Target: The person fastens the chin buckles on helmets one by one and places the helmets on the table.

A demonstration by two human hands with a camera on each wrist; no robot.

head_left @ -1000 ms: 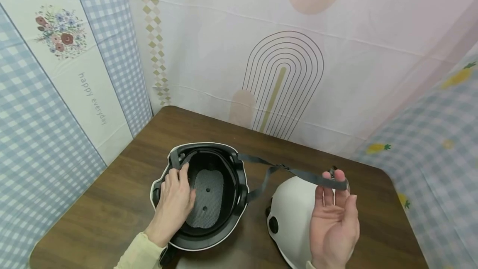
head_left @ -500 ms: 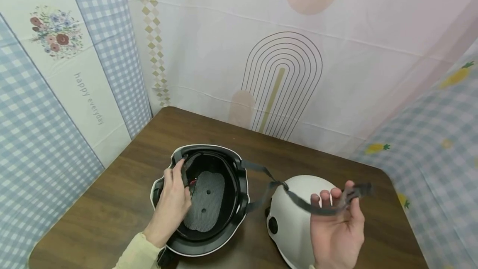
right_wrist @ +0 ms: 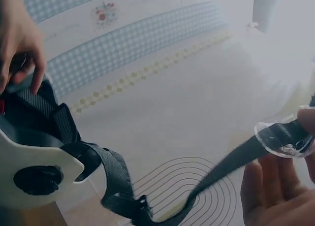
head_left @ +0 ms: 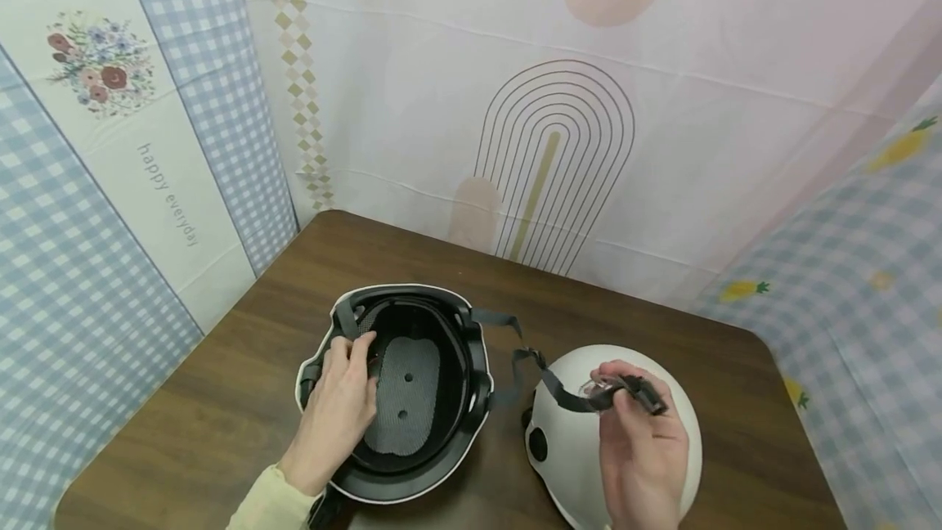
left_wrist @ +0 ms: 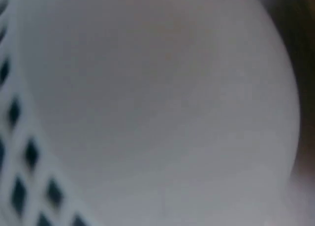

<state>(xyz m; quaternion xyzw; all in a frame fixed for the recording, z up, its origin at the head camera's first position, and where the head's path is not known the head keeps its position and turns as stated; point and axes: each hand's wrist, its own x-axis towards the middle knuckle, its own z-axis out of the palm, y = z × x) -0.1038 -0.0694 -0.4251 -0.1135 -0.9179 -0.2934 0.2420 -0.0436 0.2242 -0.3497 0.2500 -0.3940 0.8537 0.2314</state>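
An upturned helmet (head_left: pixel 405 477) shows its black lining and grey mesh pad (head_left: pixel 401 411). My left hand (head_left: pixel 334 411) reaches over its left rim, fingers bent inside; in the right wrist view that hand (right_wrist: pixel 22 44) holds a small black piece of the strap, mostly hidden. My right hand (head_left: pixel 643 448) pinches the far end of the dark chin strap (head_left: pixel 562 395), beside a black buckle (head_left: pixel 643 393). The right wrist view shows a clear plastic piece (right_wrist: pixel 278 137) on the strap at the right hand's (right_wrist: pixel 280 196) fingertips. The left wrist view holds only a blurred pale surface (left_wrist: pixel 162 108).
A second white helmet (head_left: pixel 567 448) lies dome up under and behind my right hand. Both helmets are on a brown wooden table (head_left: pixel 184 424). Patterned cloths (head_left: pixel 412 105) hang behind the table and at both sides.
My right hand has moved left, its fingers going from spread under the strap to pinching its end. The strap now hangs slacker. My left hand has shifted slightly within the helmet.
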